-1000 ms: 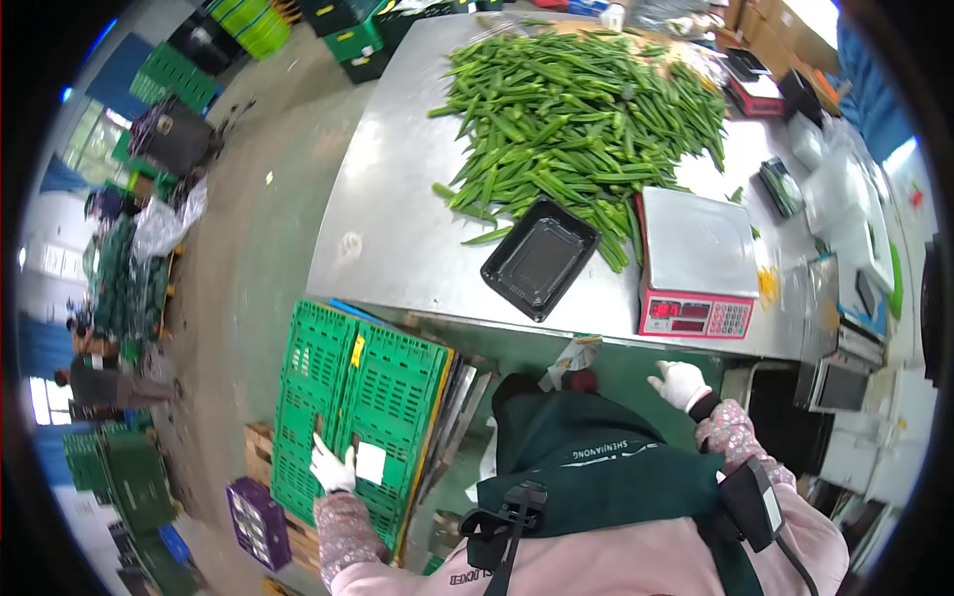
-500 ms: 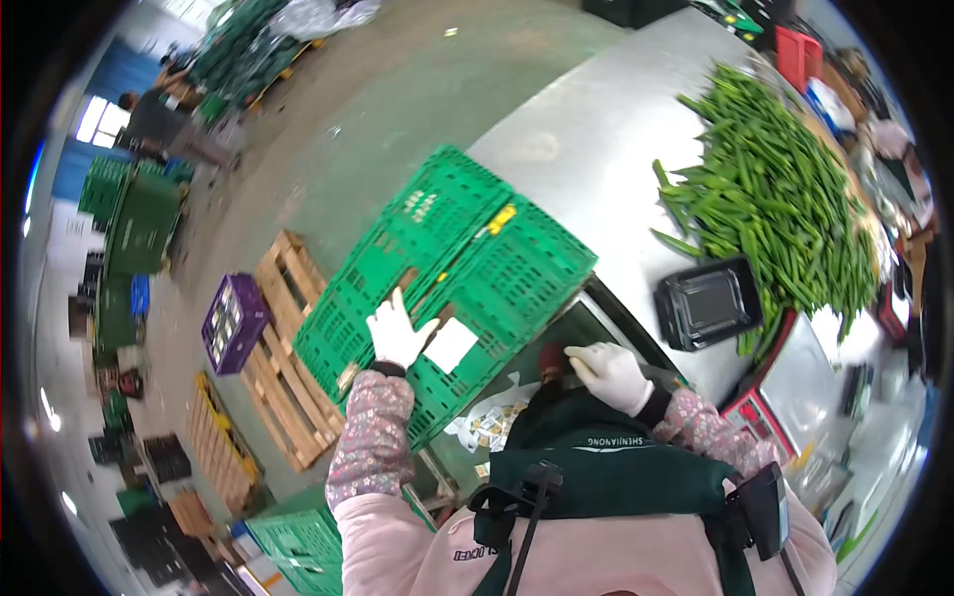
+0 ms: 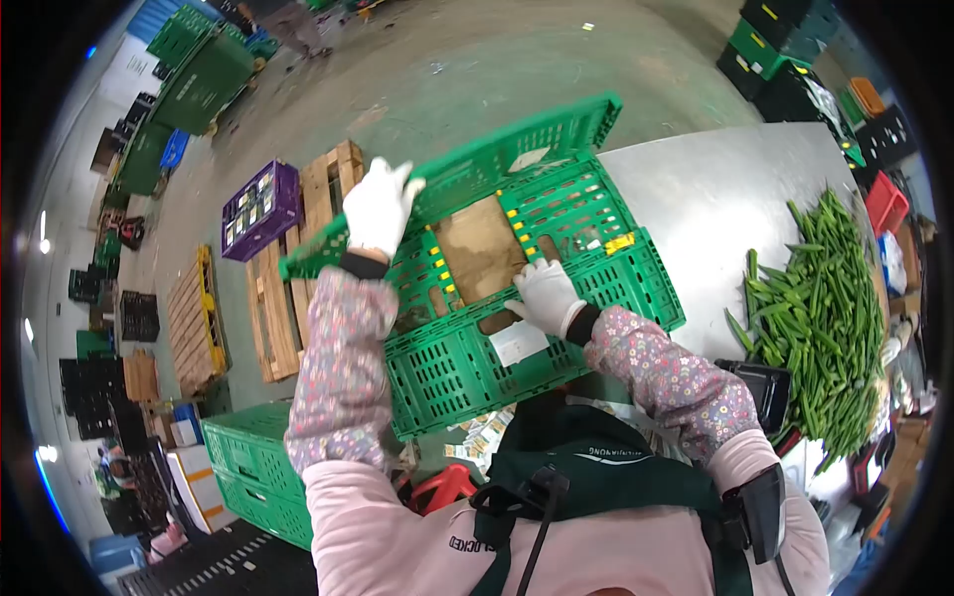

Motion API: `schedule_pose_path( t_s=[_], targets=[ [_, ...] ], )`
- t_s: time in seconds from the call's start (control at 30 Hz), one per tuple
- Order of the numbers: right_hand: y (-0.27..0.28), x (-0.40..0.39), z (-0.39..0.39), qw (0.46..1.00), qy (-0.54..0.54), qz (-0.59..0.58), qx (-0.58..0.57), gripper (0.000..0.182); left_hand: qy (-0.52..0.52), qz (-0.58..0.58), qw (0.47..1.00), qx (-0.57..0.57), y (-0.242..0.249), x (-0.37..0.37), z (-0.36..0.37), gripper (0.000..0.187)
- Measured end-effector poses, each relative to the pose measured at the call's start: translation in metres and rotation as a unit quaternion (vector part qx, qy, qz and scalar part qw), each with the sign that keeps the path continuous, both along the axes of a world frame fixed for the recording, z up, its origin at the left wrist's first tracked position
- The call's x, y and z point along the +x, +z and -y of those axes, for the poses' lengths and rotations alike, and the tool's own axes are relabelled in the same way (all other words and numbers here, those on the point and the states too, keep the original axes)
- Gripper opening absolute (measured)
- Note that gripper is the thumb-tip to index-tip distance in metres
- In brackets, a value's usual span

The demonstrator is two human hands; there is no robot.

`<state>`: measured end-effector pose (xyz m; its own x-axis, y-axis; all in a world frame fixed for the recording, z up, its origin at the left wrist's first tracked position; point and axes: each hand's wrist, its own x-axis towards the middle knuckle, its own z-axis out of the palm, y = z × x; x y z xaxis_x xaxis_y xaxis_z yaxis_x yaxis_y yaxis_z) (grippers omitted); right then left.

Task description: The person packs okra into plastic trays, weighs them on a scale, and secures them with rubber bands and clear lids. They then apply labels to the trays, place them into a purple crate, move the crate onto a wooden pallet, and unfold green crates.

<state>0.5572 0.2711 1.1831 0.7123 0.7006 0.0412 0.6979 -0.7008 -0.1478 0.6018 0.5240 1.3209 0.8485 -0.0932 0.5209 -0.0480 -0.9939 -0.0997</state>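
A green plastic folding crate (image 3: 452, 377) lies partly unfolded before me, its right end over the steel table. Its far side panel (image 3: 477, 184) is tilted up, and my gloved left hand (image 3: 380, 211) grips that panel near its left end. My gloved right hand (image 3: 550, 298) has its fingers curled over the edge of the near panel, beside a white label (image 3: 519, 343). Between the panels the crate's floor shows, with a brown, stained patch (image 3: 482, 248) in its middle. A yellow clip (image 3: 620, 242) is at the right end.
On the steel table (image 3: 696, 189) lies a heap of green okra (image 3: 825, 318), with a black plastic tray (image 3: 760, 392) at its near edge. Wooden pallets (image 3: 268, 308) and a purple crate (image 3: 261, 211) stand on the floor to the left. Stacked green crates (image 3: 258, 467) are at lower left.
The crate's far panel has swung up from lying flat, with my left hand on it. My right hand has moved from near my body onto the crate. The view has turned left.
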Motion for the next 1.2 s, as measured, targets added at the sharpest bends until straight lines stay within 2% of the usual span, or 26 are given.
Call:
schedule_pose_path(
  t_s=[0.07,0.1,0.17,0.2,0.23,0.27,0.3,0.33,0.37,0.4,0.43,0.47,0.5,0.57,0.6,0.63,0.7,0.77,0.8,0.87,0.9,0.97,1.03,1.1,1.17,1.2],
  targets=[
    [0.014,0.011,-0.005,1.0,0.013,-0.002,-0.023,0.046,0.035,0.032,0.999,0.003,-0.001,0.029,-0.011,0.034],
    [0.023,0.015,-0.005,0.999,0.041,0.022,0.001,0.046,0.052,0.034,0.998,0.004,-0.004,0.038,-0.014,0.036],
    [0.062,0.013,0.004,0.996,0.073,0.046,0.023,0.046,0.035,0.042,0.998,-0.033,0.0,0.027,-0.007,0.037],
    [0.098,0.004,0.015,0.992,0.119,-0.042,0.008,0.047,0.01,0.046,0.997,-0.067,0.003,0.017,-0.003,0.039],
    [0.118,-0.003,0.023,0.978,0.161,-0.13,-0.006,0.048,-0.068,0.024,0.991,-0.11,0.004,-0.003,-0.001,0.042],
    [0.118,-0.004,0.037,0.948,0.266,-0.173,0.009,0.044,-0.164,0.048,0.982,-0.075,-0.006,-0.019,-0.003,0.039],
    [0.119,-0.005,0.049,0.905,0.366,-0.214,0.024,0.039,-0.16,-0.068,0.983,-0.066,-0.008,-0.045,0.005,0.037],
    [0.174,-0.012,0.043,0.822,0.183,-0.518,-0.149,0.041,-0.159,-0.16,0.974,-0.013,-0.023,-0.069,0.009,0.031],
    [0.162,-0.002,0.042,0.821,0.184,-0.519,-0.15,0.041,-0.171,-0.246,0.954,-0.004,-0.04,-0.089,0.015,0.029],
    [0.136,0.013,0.039,0.853,0.157,-0.47,-0.163,0.042,-0.251,-0.256,0.933,0.009,-0.074,-0.106,0.011,0.029],
    [0.116,0.028,0.034,0.882,0.13,-0.419,-0.175,0.043,-0.281,-0.299,0.912,-0.007,-0.095,-0.124,0.013,0.03],
    [0.108,0.043,0.022,0.898,0.074,-0.378,-0.211,0.042,-0.292,-0.359,0.883,0.079,-0.115,-0.136,0.019,0.034],
    [0.099,0.054,0.012,0.909,0.018,-0.335,-0.246,0.041,-0.313,-0.359,0.875,0.084,-0.139,-0.149,0.017,0.039],
    [0.065,0.062,0.003,0.91,-0.061,-0.354,-0.208,0.04,-0.281,-0.361,0.881,0.121,-0.139,-0.158,0.029,0.043],
    [0.041,0.059,0.002,0.926,-0.061,-0.305,-0.215,0.044,-0.278,-0.364,0.881,0.117,-0.137,-0.161,0.032,0.043],
    [0.027,0.046,0.001,0.961,-0.047,-0.199,-0.185,0.048,-0.275,-0.367,0.878,0.136,-0.134,-0.161,0.034,0.041],
    [0.017,0.038,0.003,0.964,-0.106,-0.176,-0.169,0.046,-0.272,-0.37,0.875,0.154,-0.128,-0.161,0.034,0.04],
    [0.008,0.046,0.011,0.969,-0.094,-0.178,-0.145,0.053,-0.275,-0.353,0.881,0.156,-0.124,-0.162,0.034,0.036],
    [0.008,0.048,0.014,0.968,-0.103,-0.186,-0.133,0.052,-0.298,-0.293,0.898,0.138,-0.119,-0.161,0.032,0.024],
    [0.019,0.047,0.016,0.971,-0.11,-0.182,-0.107,0.049,-0.288,-0.319,0.894,0.125,-0.092,-0.157,0.033,0.022],
    [0.049,0.047,0.017,0.943,-0.131,-0.285,-0.113,0.049,-0.28,-0.346,0.889,0.112,-0.078,-0.157,0.033,0.021],
    [0.078,0.046,0.032,0.925,-0.179,-0.325,-0.086,0.042,-0.297,-0.258,0.919,-0.009,-0.056,-0.165,0.018,0.026],
    [0.095,0.041,0.066,0.965,-0.189,-0.182,-0.011,0.044,-0.22,-0.281,0.934,-0.011,-0.016,-0.181,-0.004,0.026],
    [0.129,0.035,0.117,0.989,-0.145,-0.024,-0.017,0.047,-0.136,-0.281,0.949,0.036,0.006,-0.207,-0.04,0.022],
    [0.149,0.078,0.187,0.963,-0.262,-0.045,-0.041,0.05,-0.075,-0.264,0.962,0.014,-0.01,-0.234,-0.101,0.016],
    [0.147,0.082,0.191,0.962,-0.268,-0.046,-0.037,0.05,-0.068,-0.255,0.964,0.032,-0.012,-0.236,-0.1,0.015]
  ],
)
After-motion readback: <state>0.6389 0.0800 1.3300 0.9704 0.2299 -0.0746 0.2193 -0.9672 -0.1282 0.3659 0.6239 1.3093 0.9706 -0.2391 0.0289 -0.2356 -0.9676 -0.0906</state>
